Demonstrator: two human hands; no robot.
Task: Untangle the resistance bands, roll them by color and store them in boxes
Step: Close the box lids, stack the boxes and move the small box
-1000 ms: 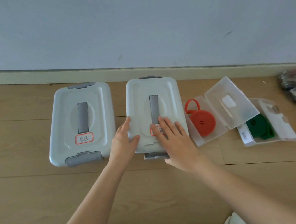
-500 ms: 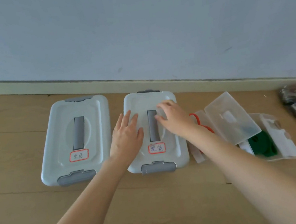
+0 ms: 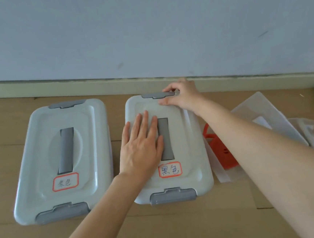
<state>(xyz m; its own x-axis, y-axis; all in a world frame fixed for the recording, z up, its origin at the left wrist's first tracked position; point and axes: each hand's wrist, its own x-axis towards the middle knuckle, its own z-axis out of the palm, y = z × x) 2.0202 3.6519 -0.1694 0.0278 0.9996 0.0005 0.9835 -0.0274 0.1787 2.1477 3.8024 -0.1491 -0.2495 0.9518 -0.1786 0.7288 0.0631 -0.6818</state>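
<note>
Since half a second ago, the right hand [image 3: 182,95] has moved from lid centre to the far grey latch [image 3: 158,95], fingers curled on it. Left hand [image 3: 142,148] presses flat, fingers straight, on the right box [image 3: 186,135], long axis toward 12 o'clock. At 9 o'clock sits the left box [image 3: 37,154]; at 3 o'clock, the orange band [image 3: 222,150] behind the forearm.

Two lidded boxes [image 3: 62,161] [image 3: 184,139] side by side before the wall [image 3: 139,21]
</note>
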